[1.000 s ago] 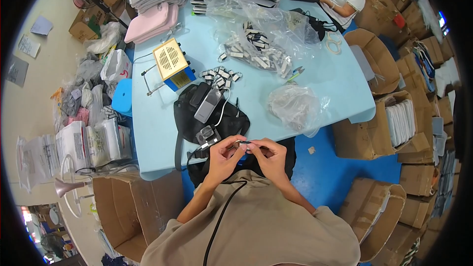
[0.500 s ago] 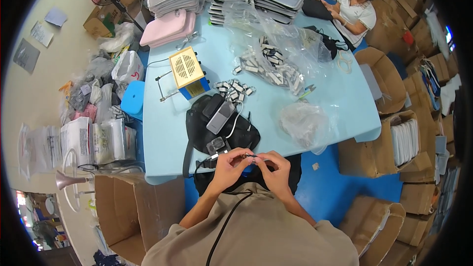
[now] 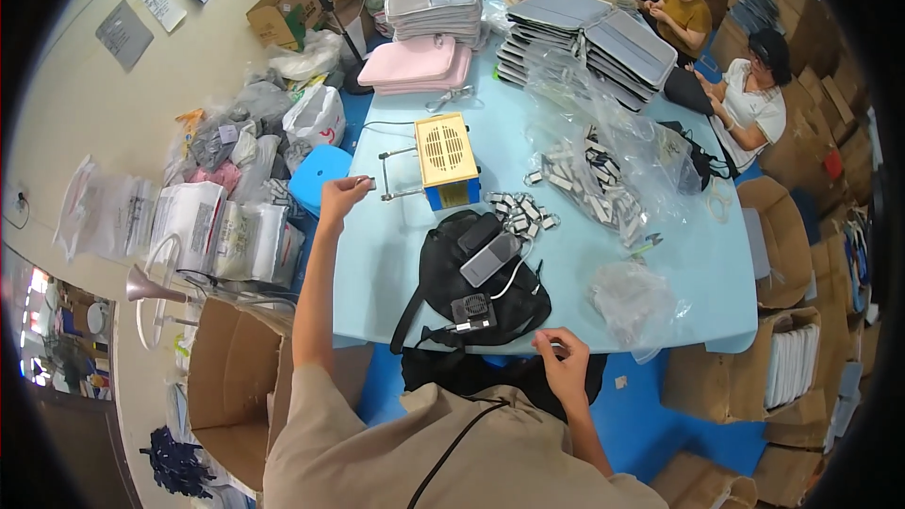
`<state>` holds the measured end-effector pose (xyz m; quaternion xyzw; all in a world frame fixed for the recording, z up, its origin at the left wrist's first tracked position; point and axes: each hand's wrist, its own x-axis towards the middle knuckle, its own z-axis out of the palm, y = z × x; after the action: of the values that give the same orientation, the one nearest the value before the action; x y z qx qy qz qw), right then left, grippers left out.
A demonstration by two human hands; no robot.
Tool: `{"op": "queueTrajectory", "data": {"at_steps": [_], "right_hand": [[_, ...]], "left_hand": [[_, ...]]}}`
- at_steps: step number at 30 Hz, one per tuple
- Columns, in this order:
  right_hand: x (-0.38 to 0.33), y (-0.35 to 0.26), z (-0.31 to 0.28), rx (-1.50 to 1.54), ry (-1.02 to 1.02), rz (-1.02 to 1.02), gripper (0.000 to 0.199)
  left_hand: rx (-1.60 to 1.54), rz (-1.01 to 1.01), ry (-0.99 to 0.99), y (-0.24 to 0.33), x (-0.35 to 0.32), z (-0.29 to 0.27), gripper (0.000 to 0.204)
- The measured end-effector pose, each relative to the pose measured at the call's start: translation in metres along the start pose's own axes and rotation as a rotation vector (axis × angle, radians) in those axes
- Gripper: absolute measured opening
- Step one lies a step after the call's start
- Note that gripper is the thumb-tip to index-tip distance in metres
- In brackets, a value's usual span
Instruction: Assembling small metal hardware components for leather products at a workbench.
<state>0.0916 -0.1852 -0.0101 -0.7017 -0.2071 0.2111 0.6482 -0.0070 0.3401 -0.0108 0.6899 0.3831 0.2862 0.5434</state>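
Our left hand (image 3: 341, 196) pinches a small grey piece (image 3: 372, 184) over the worktop's (image 3: 396, 254) left edge, beside the yellow machine (image 3: 445, 155); our right hand's (image 3: 564, 363) grip, fingers closed, hovers at the near edge

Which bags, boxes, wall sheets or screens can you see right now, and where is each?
Clear plastic bag: crumpled, on the table's right part near its front edge.
Large clear bag: mid-table, holding small black and white pieces.
White printed bags: on the floor left of the table.
Cardboard box: open, brown, at the lower left.
Paper sheets: grey and white, at the upper left.
Phone: grey slab lying on the black bag, screen dark.
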Motion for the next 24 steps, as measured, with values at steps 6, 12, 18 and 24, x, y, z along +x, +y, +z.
{"op": "queueTrajectory", "data": {"at_steps": [6,12,18,24], "right_hand": [[0.007,-0.007,0.006,-0.004,0.013,0.019,0.012],[0.009,-0.004,0.004,0.004,0.014,0.04,0.013],[0.012,-0.002,0.002,-0.001,0.001,0.045,0.013],[0.012,-0.004,0.001,0.008,0.001,0.045,0.014]], "left_hand": [[-0.073,-0.24,-0.088,-0.028,0.061,0.001,0.025],[-0.179,-0.387,-0.135,-0.03,0.073,0.007,0.024],[-0.194,-0.403,-0.186,-0.026,0.072,0.01,0.023],[-0.161,-0.406,-0.199,-0.025,0.07,0.014,0.023]]}}
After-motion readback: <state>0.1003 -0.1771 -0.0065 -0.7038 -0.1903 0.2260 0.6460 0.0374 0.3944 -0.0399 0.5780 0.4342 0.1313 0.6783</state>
